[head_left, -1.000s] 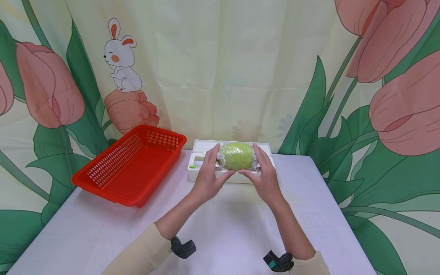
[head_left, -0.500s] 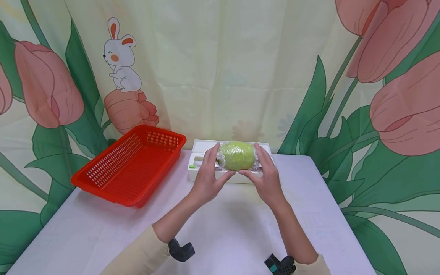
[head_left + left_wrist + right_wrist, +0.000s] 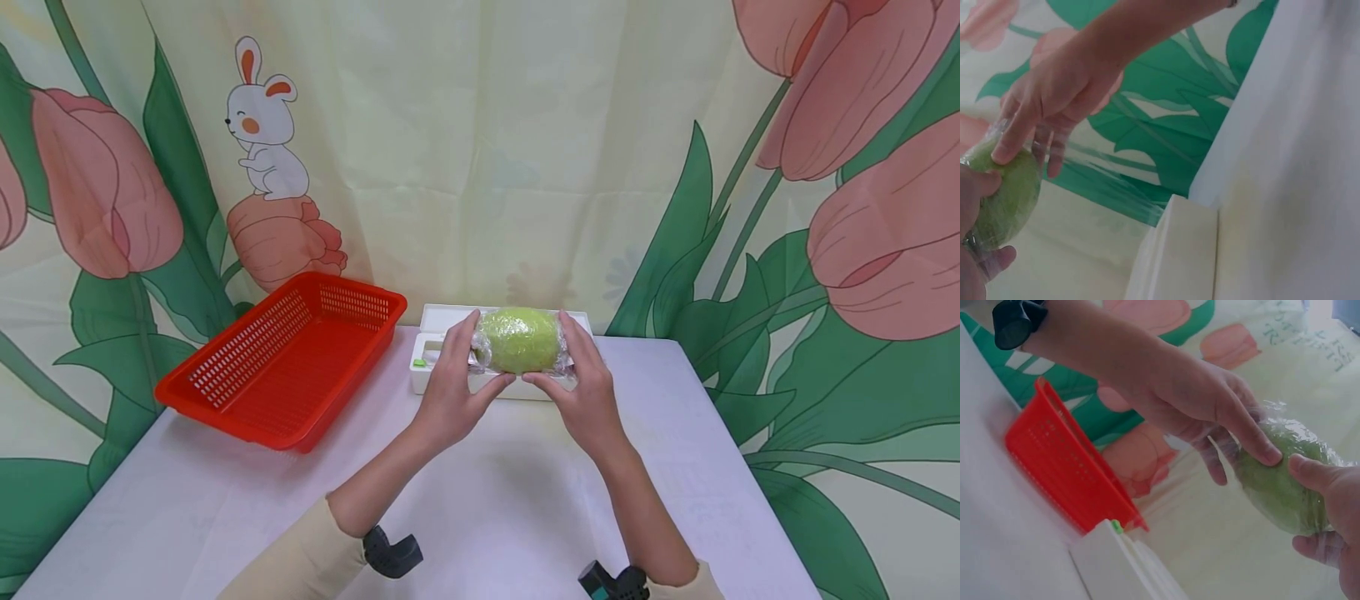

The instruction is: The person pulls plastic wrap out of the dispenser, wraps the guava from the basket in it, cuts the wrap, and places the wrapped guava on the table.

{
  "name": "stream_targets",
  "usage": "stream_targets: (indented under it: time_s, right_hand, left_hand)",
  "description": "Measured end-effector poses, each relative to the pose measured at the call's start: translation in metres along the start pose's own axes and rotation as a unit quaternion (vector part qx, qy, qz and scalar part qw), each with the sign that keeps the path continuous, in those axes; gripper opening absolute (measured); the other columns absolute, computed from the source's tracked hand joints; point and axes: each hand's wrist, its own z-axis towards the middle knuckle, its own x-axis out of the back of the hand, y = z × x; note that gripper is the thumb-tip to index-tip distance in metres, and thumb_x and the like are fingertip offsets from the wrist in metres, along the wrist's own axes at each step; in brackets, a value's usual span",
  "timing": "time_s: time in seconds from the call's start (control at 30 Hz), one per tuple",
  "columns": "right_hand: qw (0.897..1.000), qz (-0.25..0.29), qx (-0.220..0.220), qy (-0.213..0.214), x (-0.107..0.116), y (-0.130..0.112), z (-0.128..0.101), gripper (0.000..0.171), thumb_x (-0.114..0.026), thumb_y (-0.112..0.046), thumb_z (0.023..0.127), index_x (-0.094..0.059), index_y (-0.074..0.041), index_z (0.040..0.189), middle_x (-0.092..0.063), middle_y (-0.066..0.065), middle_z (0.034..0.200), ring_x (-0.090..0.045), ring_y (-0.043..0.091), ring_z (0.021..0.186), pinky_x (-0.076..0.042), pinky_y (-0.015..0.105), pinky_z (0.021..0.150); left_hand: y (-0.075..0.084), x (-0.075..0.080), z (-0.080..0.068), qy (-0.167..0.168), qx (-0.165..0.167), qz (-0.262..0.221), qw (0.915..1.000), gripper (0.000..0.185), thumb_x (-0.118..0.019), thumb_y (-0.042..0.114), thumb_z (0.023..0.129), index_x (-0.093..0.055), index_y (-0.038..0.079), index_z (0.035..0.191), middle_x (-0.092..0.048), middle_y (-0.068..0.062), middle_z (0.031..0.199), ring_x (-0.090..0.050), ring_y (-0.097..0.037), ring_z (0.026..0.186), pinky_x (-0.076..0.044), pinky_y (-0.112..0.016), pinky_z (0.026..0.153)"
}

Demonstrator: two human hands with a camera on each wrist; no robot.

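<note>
Film-wrapped green fruit (image 3: 518,340) lay long axis left-to-right above the white wrap dispenser (image 3: 438,327); left hand (image 3: 450,392) and right hand (image 3: 588,392) each held 1 end, equally near.

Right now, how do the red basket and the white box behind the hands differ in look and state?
The red basket is a perforated, open tray, while the white box is solid-walled with a small green part at its left end. The basket lies apart from the hands; the box sits right behind the left hand and right hand, which grip a film-wrapped green fruit in front of it. Both rest on the white table.
</note>
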Motion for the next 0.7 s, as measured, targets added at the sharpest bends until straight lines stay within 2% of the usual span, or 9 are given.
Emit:
stream_targets:
  time_s: [0.33,0.7]
  right_hand:
    - [1.000,-0.002,0.016,0.010,0.006,-0.006,-0.001,0.093,-0.079,-0.021,0.068,-0.027,-0.025,0.144,-0.036,0.002,0.144,-0.046,0.020,0.122,-0.048,0.031,0.090]
    - [0.999,-0.015,0.035,0.019,0.011,-0.014,-0.001,0.092,-0.080,-0.019,0.067,-0.029,-0.020,0.144,-0.038,0.004,0.143,-0.045,0.022,0.125,-0.047,0.035,0.092]
  left_hand:
    - [0.006,0.004,-0.001,0.007,-0.009,-0.002,0.9999,0.088,-0.074,0.025,0.076,-0.020,0.015,0.145,-0.035,-0.003,0.138,-0.045,-0.017,0.120,-0.049,-0.032,0.092]
    - [0.015,0.009,-0.002,0.015,-0.028,-0.008,0.9994,0.086,-0.073,0.026,0.077,-0.021,0.013,0.144,-0.035,-0.005,0.139,-0.044,-0.018,0.122,-0.049,-0.034,0.093]
